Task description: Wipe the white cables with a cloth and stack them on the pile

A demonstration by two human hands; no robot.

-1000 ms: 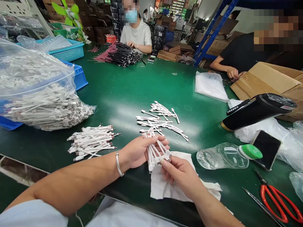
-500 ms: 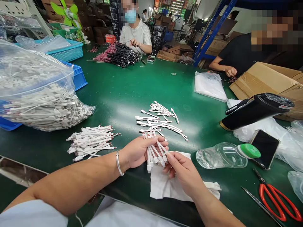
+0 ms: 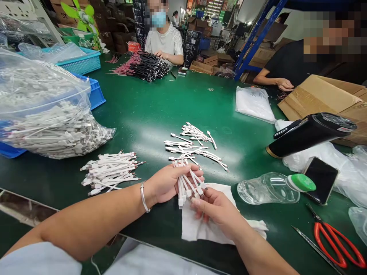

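A bunch of short white cables [image 3: 185, 185] with blocky white connectors lies across my left hand [image 3: 168, 183], its thumb closed over them. My right hand [image 3: 216, 208] pinches the connector end of one of these cables between thumb and fingers. Beneath both hands a white cloth or tissue [image 3: 190, 229] rests on the green table [image 3: 143, 110]. Just beyond my left hand, loose white cables [image 3: 195, 147] are spread out. Another heap of white cables [image 3: 110, 172] sits left of my left wrist.
On the left bulges a clear bag of cables [image 3: 51, 130]. To the right are a plastic bottle [image 3: 266, 189], a black tumbler [image 3: 306, 133], a phone [image 3: 321, 179], red-handled scissors [image 3: 335, 240] and tweezers [image 3: 312, 244]. Across the table, a co-worker [image 3: 164, 42] sits behind black cables [image 3: 146, 67].
My right hand has shifted slightly left, its thumb now at a connector nearer the middle of the bunch. The left hand stays in place. Both co-workers' hands have moved a little.
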